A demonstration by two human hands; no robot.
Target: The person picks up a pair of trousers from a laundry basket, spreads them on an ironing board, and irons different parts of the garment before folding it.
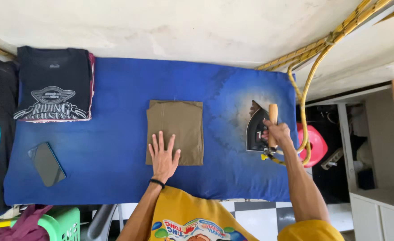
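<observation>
Olive-brown folded garment (175,132), neat rectangle, left hand (163,156) spread flat on it, right hand (275,133) clamped on iron (256,129) handle

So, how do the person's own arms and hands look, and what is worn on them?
Both arms are bare from the short yellow sleeves down. The left hand has a thin black band round the wrist. The right hand shows no ring, watch or glove. The yellow shirt has a colourful cartoon print on the front.
</observation>
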